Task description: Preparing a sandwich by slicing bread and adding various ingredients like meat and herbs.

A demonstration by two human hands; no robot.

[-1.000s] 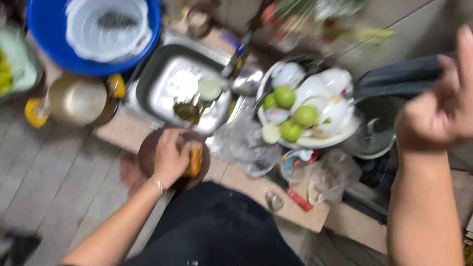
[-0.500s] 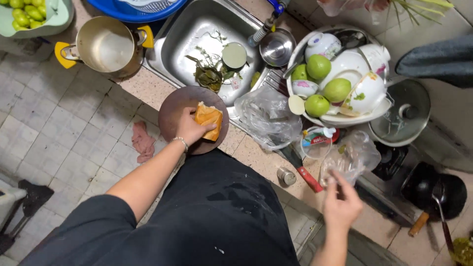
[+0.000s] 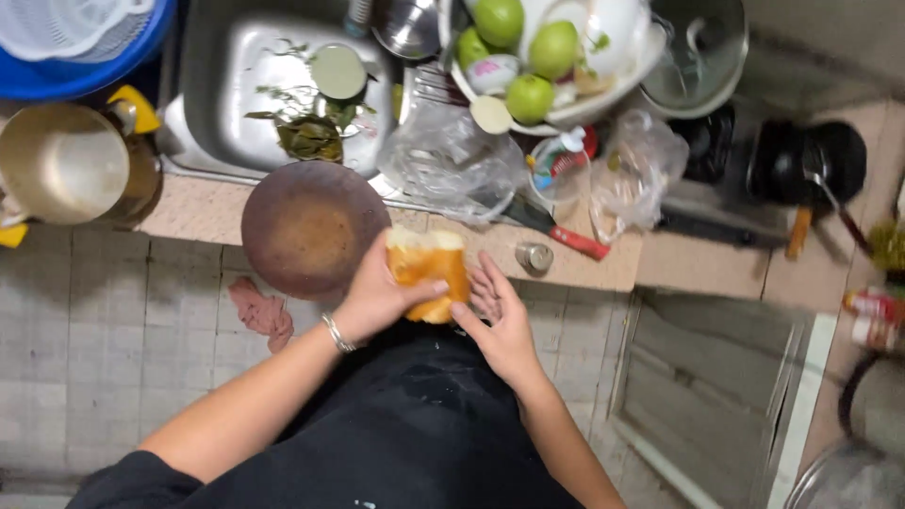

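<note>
Left hand (image 3: 377, 297) grips the orange chunk (image 3: 429, 273) — long axis toward the sink (image 3: 203, 104); right hand (image 3: 500, 316) open beside it.

In the left hand (image 3: 377, 297) sits an orange-yellow, pale-topped chunk of food (image 3: 429, 269). Left of it lies a round brown wooden board (image 3: 306, 231); beyond, green round fruits (image 3: 528, 57) fill a white bowl (image 3: 613, 85).

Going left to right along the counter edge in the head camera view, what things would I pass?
Metal pot with yellow handles → round brown board → left hand gripping the orange chunk → right hand → small metal cap → clear plastic bag → black pan.
</note>
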